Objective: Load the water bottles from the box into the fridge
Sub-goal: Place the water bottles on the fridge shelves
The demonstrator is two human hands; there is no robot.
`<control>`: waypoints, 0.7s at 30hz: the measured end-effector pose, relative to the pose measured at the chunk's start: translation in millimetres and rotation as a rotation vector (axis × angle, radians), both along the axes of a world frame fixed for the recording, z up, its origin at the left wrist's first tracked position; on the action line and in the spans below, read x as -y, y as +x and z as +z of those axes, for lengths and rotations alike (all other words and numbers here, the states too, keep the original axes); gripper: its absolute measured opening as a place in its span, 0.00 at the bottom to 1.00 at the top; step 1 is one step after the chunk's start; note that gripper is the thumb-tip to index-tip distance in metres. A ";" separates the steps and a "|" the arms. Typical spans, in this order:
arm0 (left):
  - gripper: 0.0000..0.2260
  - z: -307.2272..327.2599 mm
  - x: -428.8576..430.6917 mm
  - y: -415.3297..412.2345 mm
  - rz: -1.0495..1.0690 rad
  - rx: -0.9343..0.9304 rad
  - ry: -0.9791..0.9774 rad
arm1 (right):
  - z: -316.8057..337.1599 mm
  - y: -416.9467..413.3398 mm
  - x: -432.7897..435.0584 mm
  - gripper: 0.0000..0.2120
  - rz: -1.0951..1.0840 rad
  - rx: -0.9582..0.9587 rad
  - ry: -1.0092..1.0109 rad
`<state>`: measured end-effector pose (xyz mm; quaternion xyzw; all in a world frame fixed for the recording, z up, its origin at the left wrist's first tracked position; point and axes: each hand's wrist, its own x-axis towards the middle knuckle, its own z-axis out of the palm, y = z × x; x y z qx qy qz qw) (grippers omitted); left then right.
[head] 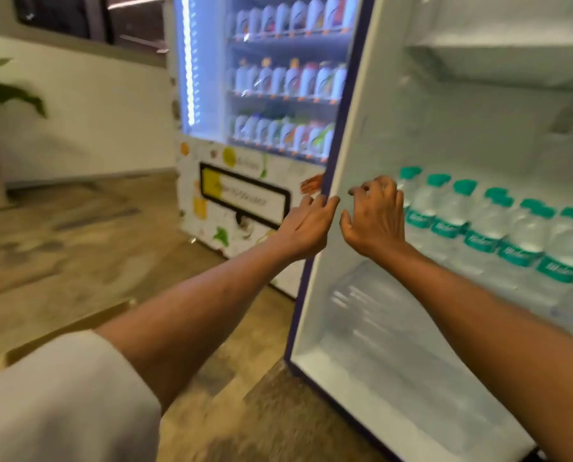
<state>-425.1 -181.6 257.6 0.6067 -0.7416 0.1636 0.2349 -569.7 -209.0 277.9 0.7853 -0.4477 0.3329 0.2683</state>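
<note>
water bottles rowed in fridge, vending machine left

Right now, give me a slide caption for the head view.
Left hand on the edge of the open fridge; empty right hand hovers beside shelved green-capped water bottles.
</note>
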 end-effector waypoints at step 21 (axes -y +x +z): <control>0.26 -238.9 -318.1 260.1 0.725 -0.178 0.531 | -190.9 246.4 -200.7 0.22 0.476 -0.082 0.449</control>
